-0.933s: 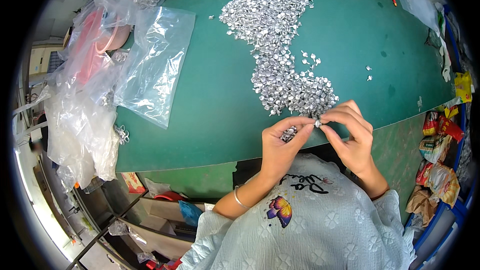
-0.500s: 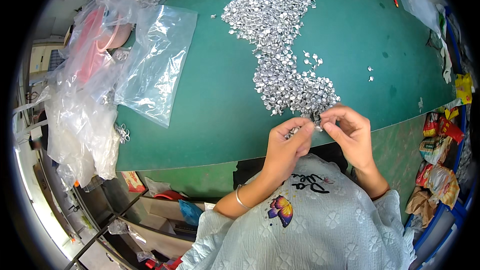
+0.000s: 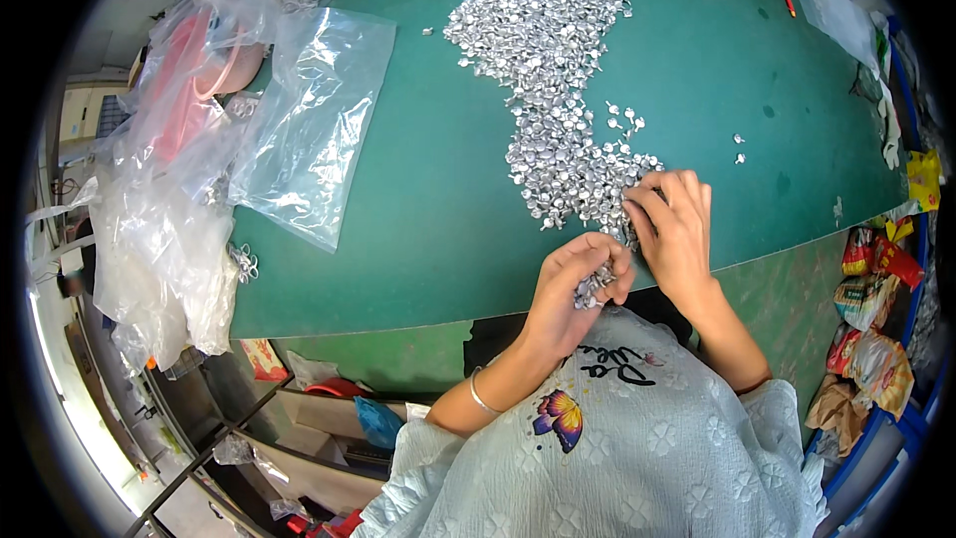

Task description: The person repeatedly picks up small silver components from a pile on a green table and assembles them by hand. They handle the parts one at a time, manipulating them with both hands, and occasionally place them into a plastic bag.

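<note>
Cupping a small batch of silver metal pieces [image 3: 594, 286] in my curled left hand [image 3: 578, 284] at the green surface [image 3: 418, 239] edge, I am keeping my right hand [image 3: 677, 229] fingers pinching lightly at the pile [image 3: 558, 90], taking few pieces to avoid scattering.

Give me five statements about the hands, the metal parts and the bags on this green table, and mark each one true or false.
1. The left hand is cupped around a clump of small silver parts. True.
2. The right hand rests on the near end of the silver pile. True.
3. The table is red. False: it is green.
4. The clear plastic bag lies right of the pile. False: it lies left.
5. The left wrist wears a thin bracelet. True.
</note>
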A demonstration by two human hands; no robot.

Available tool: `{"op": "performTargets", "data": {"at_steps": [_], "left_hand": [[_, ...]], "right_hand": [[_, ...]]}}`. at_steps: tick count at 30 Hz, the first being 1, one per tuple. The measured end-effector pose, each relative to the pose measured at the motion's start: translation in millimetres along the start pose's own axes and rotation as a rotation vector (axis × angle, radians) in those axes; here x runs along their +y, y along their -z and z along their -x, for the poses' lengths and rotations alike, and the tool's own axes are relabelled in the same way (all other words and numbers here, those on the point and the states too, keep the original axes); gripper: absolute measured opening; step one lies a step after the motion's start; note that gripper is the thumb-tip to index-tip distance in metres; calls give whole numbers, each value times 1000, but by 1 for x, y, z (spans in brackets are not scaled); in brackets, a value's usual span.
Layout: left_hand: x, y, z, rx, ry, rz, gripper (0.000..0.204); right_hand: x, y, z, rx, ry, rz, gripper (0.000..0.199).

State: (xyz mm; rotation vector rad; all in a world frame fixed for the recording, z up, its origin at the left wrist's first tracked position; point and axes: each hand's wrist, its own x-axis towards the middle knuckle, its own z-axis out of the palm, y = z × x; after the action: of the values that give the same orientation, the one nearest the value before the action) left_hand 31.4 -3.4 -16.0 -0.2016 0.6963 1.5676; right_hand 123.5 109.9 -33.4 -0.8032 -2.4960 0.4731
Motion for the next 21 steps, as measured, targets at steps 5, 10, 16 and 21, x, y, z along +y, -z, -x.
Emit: {"op": "performTargets", "data": {"at_steps": [5,10,16,21], "left_hand": [[-3,14,-1,43,2,-52,18],[-7,8,-2,146,-137,-199,16],[-5,6,0,118,-147,-238,21],[5,1,3,93,-130,-382,16]], "right_hand": [[2,3,-2,43,8,-101,15],[-3,18,6,-103,-346,-784,11],[-12,35,1,-109,-69,-647,11],[-15,42,-1,-114,73,-510,15]]}}
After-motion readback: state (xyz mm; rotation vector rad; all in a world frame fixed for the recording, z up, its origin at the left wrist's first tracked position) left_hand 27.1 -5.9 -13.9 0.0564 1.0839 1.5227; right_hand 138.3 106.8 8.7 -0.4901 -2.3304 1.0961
